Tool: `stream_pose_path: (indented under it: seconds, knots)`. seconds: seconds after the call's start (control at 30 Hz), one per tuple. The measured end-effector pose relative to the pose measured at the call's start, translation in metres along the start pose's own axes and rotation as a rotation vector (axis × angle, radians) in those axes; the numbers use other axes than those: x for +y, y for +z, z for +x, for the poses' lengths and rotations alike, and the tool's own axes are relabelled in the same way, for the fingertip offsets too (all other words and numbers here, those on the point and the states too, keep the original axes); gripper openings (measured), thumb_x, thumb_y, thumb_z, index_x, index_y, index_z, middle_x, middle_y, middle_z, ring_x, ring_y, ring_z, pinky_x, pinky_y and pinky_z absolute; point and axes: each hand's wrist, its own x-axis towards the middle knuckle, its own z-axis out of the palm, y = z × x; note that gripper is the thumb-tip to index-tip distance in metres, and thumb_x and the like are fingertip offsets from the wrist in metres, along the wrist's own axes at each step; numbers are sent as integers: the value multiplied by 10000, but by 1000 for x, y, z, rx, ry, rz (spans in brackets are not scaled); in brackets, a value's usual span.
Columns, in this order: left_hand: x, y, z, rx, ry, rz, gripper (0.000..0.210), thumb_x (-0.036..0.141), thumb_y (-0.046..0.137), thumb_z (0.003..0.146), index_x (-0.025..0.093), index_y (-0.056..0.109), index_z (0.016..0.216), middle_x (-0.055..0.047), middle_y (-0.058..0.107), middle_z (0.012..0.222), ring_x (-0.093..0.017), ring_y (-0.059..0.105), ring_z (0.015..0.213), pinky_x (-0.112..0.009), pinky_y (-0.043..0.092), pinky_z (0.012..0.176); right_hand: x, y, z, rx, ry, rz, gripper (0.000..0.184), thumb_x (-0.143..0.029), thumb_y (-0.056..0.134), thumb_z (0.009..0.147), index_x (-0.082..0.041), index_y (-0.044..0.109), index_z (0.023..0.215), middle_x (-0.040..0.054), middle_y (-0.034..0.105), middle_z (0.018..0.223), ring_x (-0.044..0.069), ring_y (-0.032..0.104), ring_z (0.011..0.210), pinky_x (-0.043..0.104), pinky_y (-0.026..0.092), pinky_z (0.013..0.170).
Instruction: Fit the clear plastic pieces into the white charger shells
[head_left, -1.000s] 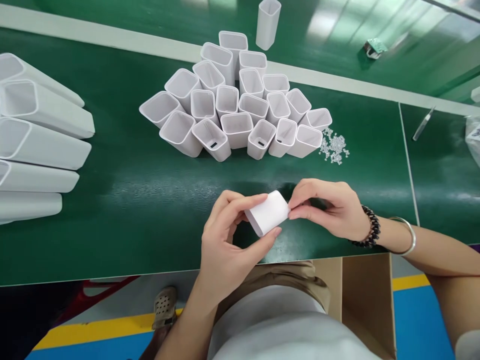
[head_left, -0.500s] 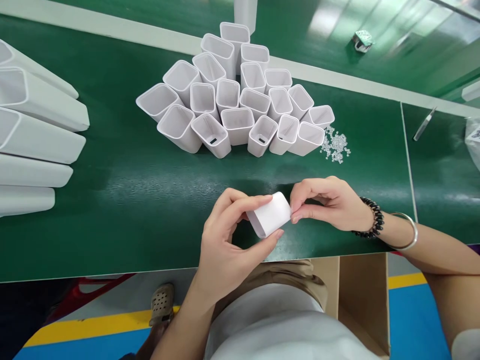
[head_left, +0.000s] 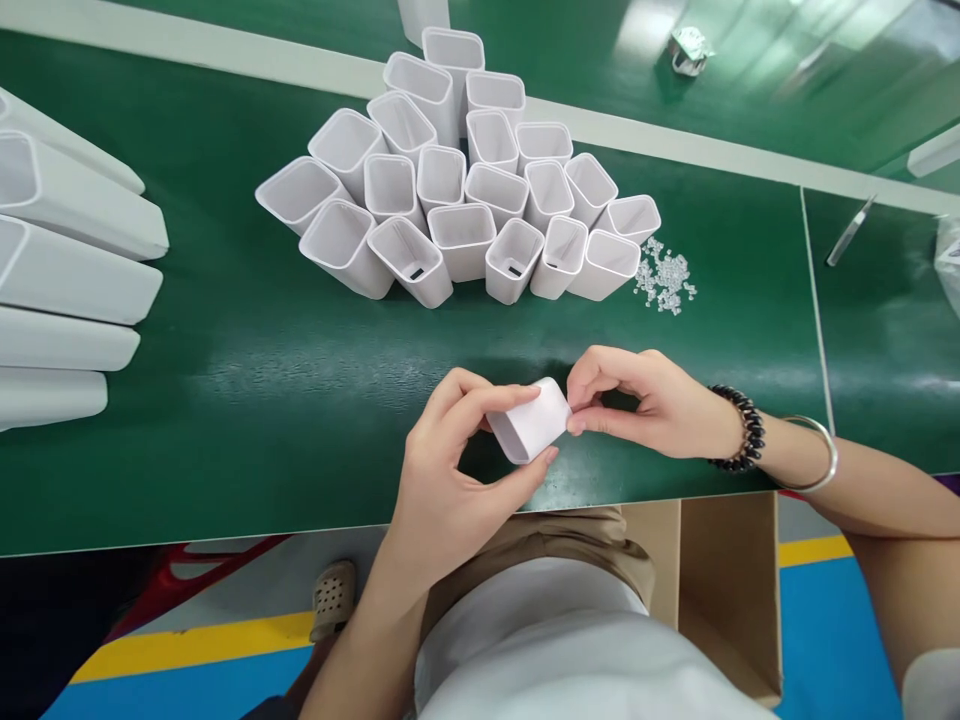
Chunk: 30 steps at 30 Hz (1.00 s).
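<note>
A white plastic sleeve (head_left: 534,424) with rounded corners is tilted above the green table, its open end turned toward the left. My left hand (head_left: 454,470) is closed around it, fingers on the far side and thumb on the near side. At the sleeve's right end, my right hand (head_left: 637,405) pinches with thumb and forefinger at the edge; whatever lies between the fingertips is hidden. Beyond my hands stand several similar white sleeves (head_left: 461,230) in a cluster, open ends up. Small clear pieces (head_left: 667,278) lie in a heap at the cluster's right.
Long white sleeves (head_left: 82,270) lie stacked at the left on the green table (head_left: 247,430). A slim pen-like tool (head_left: 850,232) rests at the right, near a clear plastic bag (head_left: 949,250). A cardboard box (head_left: 727,590) stands below the table edge.
The view has shifted slightly, so the table items sit a little more to the left and higher. Both hands keep nearly the same hold at the sleeve.
</note>
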Motion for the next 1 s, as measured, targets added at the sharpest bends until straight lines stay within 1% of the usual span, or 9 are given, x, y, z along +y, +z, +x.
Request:
stream_pose_path:
  seconds: [0.1, 0.17, 0.4, 0.53, 0.7, 0.8, 0.9, 0.97, 1.0]
  knots:
    - [1, 1, 0, 0, 9, 10, 422, 111, 783, 730, 235, 662, 1115, -11, 539, 920, -139, 547, 805, -270, 491, 679, 0, 0, -1, 12, -12, -76, 94, -257, 614, 934, -187, 558, 904, 14, 685, 831, 106, 596, 708, 223, 492, 646]
    - [1, 2, 1, -2, 16, 14, 428, 104, 784, 727, 231, 661, 1117, -8, 534, 919, -134, 540, 804, -266, 485, 680, 0, -1, -1, 5, -25, -86, 90, -254, 614, 931, -188, 558, 905, 8, 668, 814, 99, 569, 683, 217, 483, 628]
    - [1, 1, 1, -16, 2, 14, 421, 105, 780, 728, 232, 651, 1109, -4, 528, 918, -131, 542, 806, -264, 493, 678, 1, -1, 2, -34, -87, -89, 60, -192, 604, 931, -183, 556, 896, -15, 620, 764, 79, 529, 644, 188, 454, 591]
    - [3, 0, 1, -41, -30, -15, 398, 94, 748, 740, 233, 619, 1090, -24, 528, 976, -151, 569, 871, -261, 519, 694, -3, 0, 0, -2, -119, -91, 63, -184, 598, 945, -182, 559, 896, -7, 616, 784, 81, 517, 646, 193, 449, 587]
    - [5, 2, -1, -46, -67, -120, 410, 73, 730, 714, 238, 519, 1024, -57, 554, 1145, -179, 598, 979, -258, 541, 720, -10, 6, -4, 36, -266, -148, 78, -111, 554, 959, -186, 563, 942, 37, 640, 846, 120, 569, 772, 229, 496, 701]
    - [8, 2, -2, -86, -124, -175, 439, 74, 716, 747, 260, 472, 1062, -48, 622, 1214, -168, 640, 952, -254, 541, 718, -9, 12, -5, 38, -370, -210, 94, -88, 535, 960, -177, 566, 967, 54, 643, 831, 144, 553, 790, 259, 503, 716]
    - [10, 1, 0, -179, -126, -133, 497, 77, 682, 788, 285, 504, 1202, -26, 655, 1197, -139, 650, 871, -244, 535, 712, -4, 16, -6, 68, -444, -229, 102, -73, 532, 957, -158, 571, 995, 62, 645, 840, 153, 540, 795, 279, 509, 720]
    - [11, 0, 1, -207, -95, -70, 514, 76, 670, 790, 277, 539, 1244, -16, 654, 1167, -134, 637, 891, -241, 529, 757, -1, 18, -6, 91, -473, -227, 103, -65, 537, 953, -145, 575, 1006, 67, 645, 851, 156, 544, 803, 284, 512, 721]
    - [11, 0, 2, -203, -75, -45, 504, 75, 669, 787, 266, 556, 1240, -14, 650, 1155, -137, 630, 926, -242, 524, 795, 0, 19, -6, 102, -477, -229, 99, -66, 541, 952, -142, 575, 1007, 67, 643, 850, 155, 545, 800, 281, 511, 714]
